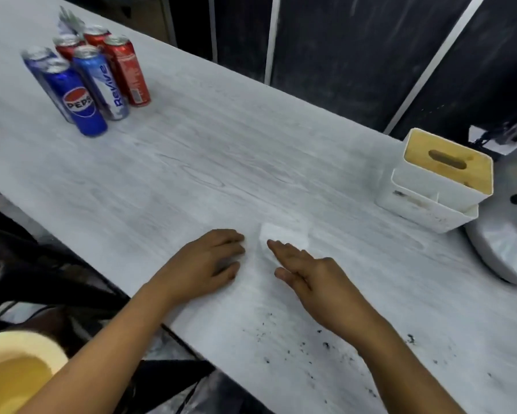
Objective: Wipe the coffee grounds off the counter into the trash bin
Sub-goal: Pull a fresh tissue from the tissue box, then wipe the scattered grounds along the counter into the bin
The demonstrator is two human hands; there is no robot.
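Resting flat on the counter (251, 150), your left hand (205, 262) has its fingers loosely curled, palm down, gripping nothing. Your right hand (308, 274) is spread out flat too, fingers together and pointing toward the far edge, fingertips touching a white tissue (284, 234) that lies on the surface just beyond both hands. Neither hand is clamped on it as far as you can see; it's blurry, so hard to call for sure.

The grounds (325, 345) are scattered as dark specks near the front edge, under and around your right forearm, trailing off toward the right.

Past the front edge on the left there's a black bag (57, 273), likely the bin liner, and a yellow tub (15, 369) sits at the bottom left corner of the view.

Over at the right end of the counter you've got a white tissue box (439, 180) with a wooden lid, and a grey round base (508, 234) just beside it. A bunch of cans (87, 79), blue and red, stands upright toward the far left.
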